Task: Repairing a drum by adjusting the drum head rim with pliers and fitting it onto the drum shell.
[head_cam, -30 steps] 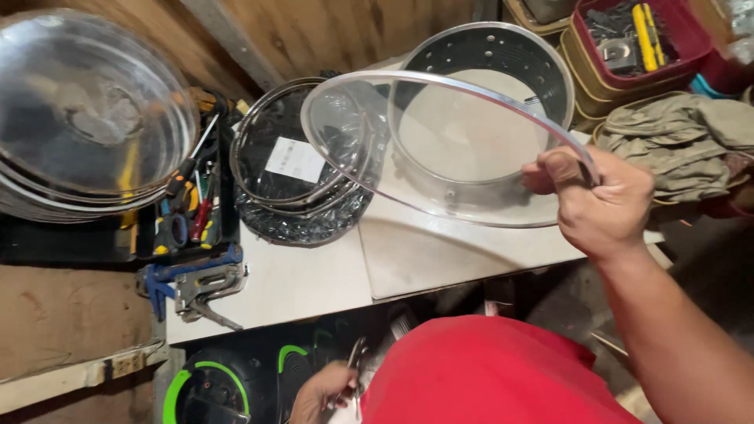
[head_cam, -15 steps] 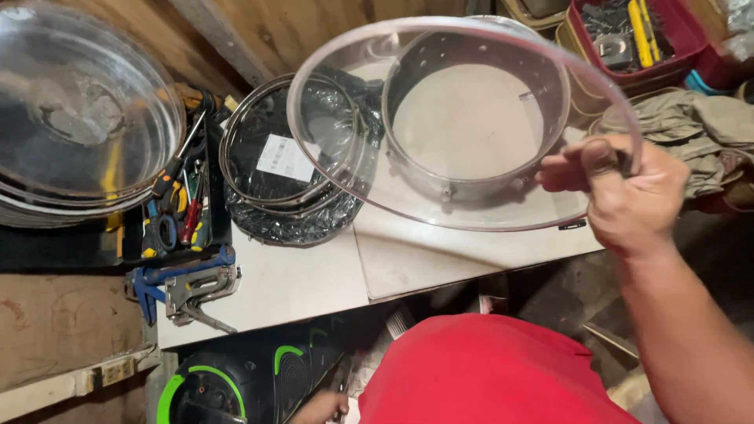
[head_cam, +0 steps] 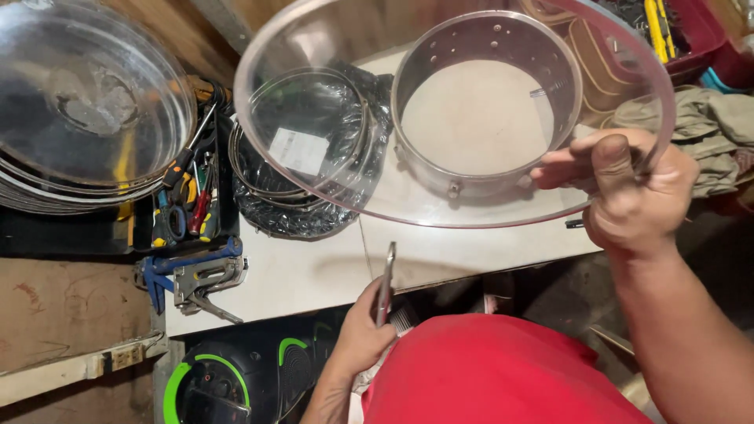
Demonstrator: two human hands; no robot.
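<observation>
Clear drumhead in rt hand, above shell

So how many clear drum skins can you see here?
2: one clear drum skin raised in the right hand, one atop the stack at far left. More may be hidden in that stack.
</observation>
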